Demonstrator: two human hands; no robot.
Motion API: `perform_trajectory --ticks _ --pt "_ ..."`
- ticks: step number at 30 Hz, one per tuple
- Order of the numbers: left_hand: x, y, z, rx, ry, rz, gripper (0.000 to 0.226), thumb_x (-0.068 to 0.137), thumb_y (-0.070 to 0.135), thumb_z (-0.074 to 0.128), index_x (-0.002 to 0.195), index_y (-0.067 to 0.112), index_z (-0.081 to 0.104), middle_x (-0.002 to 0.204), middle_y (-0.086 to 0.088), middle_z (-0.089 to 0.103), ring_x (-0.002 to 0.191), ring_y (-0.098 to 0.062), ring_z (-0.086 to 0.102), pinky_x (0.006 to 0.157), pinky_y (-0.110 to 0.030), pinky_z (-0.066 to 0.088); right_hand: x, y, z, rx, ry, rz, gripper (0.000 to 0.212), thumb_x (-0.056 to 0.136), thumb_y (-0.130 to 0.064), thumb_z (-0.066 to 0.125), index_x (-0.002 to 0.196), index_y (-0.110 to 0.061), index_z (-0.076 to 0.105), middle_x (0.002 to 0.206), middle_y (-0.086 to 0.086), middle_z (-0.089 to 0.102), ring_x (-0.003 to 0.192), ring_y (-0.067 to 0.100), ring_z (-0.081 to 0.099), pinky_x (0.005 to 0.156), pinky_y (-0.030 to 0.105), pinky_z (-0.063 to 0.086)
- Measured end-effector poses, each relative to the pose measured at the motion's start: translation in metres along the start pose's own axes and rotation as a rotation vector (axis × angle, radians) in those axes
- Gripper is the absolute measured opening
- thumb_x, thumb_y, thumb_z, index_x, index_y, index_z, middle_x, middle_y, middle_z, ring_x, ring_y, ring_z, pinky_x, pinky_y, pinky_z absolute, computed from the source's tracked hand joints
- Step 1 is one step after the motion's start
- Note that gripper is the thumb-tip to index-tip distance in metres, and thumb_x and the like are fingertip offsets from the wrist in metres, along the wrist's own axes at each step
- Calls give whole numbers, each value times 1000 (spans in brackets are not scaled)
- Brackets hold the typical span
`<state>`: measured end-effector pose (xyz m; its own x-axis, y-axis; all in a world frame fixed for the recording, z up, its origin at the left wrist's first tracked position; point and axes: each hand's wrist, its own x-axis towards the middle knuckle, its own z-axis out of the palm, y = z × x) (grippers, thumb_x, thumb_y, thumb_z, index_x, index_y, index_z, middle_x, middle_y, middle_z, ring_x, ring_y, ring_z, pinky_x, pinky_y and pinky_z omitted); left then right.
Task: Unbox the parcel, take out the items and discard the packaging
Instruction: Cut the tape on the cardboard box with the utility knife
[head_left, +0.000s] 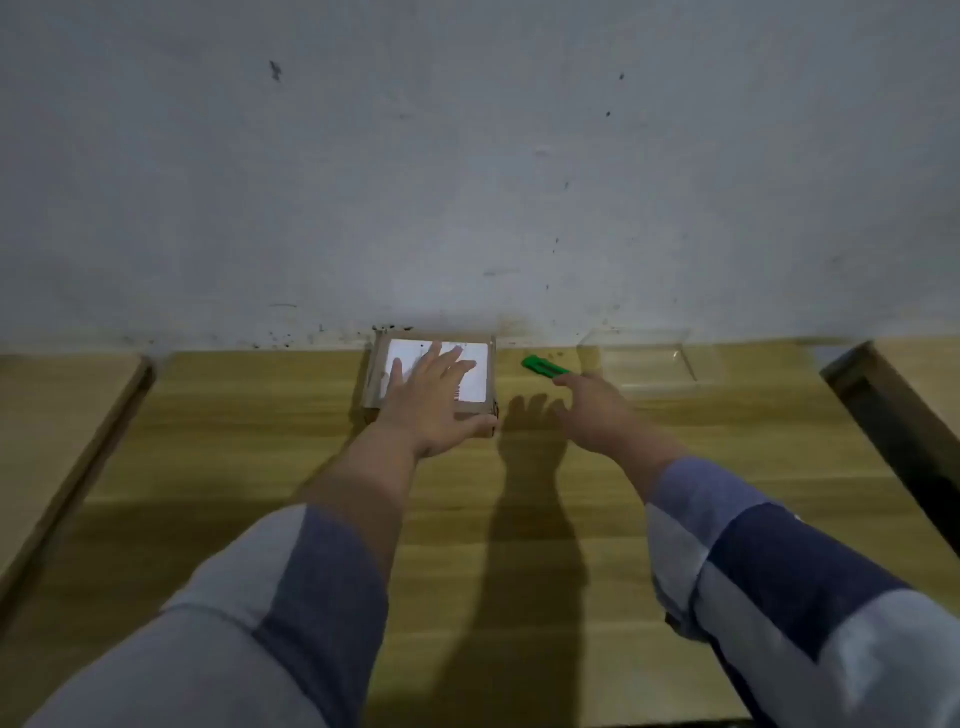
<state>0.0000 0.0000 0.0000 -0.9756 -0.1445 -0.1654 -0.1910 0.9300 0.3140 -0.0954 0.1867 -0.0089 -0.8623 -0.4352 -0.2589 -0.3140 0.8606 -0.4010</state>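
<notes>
A small brown cardboard parcel (480, 364) with a white shipping label on top lies at the far edge of the wooden table, against the wall. My left hand (434, 400) rests flat on its lid, fingers spread, thumb along the near right corner. A green utility knife (543, 366) lies on the table just right of the parcel. My right hand (592, 410) hovers beside it, fingers apart, with the fingertips at the knife's near end; it grips nothing.
A clear plastic tray (644, 361) sits to the right of the knife near the wall. The wooden table (467, 519) has a gap and another surface on the left (52, 415), and a dark edge on the right (883, 415). The wall is close behind.
</notes>
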Motion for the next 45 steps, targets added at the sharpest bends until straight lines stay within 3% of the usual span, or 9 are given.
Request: perform_trajectory --ticks 8,14,19,23,26,31,37,41,45 --pt "54 -50 22 95 -21 58 115 64 92 36 153 30 -2 162 11 -9 147 -7 -15 118 -50 -11 62 15 35 -145 46 188 60 90 -12 45 146 -17 25 157 12 19 144 33 21 115 47 24" --pt "60 -56 33 158 63 84 117 59 97 16 153 30 1 161 13 -7 148 -8 -13 119 -53 -6 71 18 48 -257 166 248 50 90 -6 42 138 -18 37 139 14 41 128 36 37 104 49 32" --pt "61 -57 34 182 67 90 116 60 96 17 153 29 0 162 12 -8 148 -9 -13 119 -53 -7 73 7 52 44 156 284 50 84 -6 53 133 -10 42 132 15 44 117 37 49 97 48 47" --pt "57 -56 34 193 65 97 113 62 94 11 153 28 0 162 11 -9 148 -9 -14 119 -52 -7 61 -9 43 400 77 301 50 89 -10 54 136 -9 38 120 17 56 81 30 65 62 33 59" --pt "46 -47 38 184 65 85 110 65 92 13 153 28 0 162 11 -8 148 -10 -13 119 -53 -7 42 -16 31 730 -41 363 49 93 -4 46 139 -15 33 107 16 55 55 18 55 37 22 47" --pt "21 -21 52 172 73 70 108 68 91 15 153 27 0 162 10 -8 148 -12 -13 118 -54 -7 5 -13 12 917 -204 378 52 93 4 41 137 -21 29 91 8 48 67 18 52 62 33 52" --pt "-12 8 68 175 70 52 108 68 92 16 153 27 -1 162 11 -10 148 -10 -15 118 -53 -8 -41 3 -7 949 -237 275 66 92 15 37 144 -24 23 102 13 47 72 17 49 67 34 52" --pt "-22 15 73 178 79 36 110 66 92 13 153 26 -1 162 10 -10 148 -11 -15 118 -54 -8 -68 10 -3 709 -103 216 64 96 1 38 150 -26 15 104 13 55 66 16 49 56 29 47" --pt "-23 17 73 189 87 36 110 68 92 15 154 25 1 162 8 -8 148 -12 -13 118 -55 -7 -76 12 12 555 126 161 54 97 -10 42 147 -29 29 92 6 61 61 11 53 55 30 48"
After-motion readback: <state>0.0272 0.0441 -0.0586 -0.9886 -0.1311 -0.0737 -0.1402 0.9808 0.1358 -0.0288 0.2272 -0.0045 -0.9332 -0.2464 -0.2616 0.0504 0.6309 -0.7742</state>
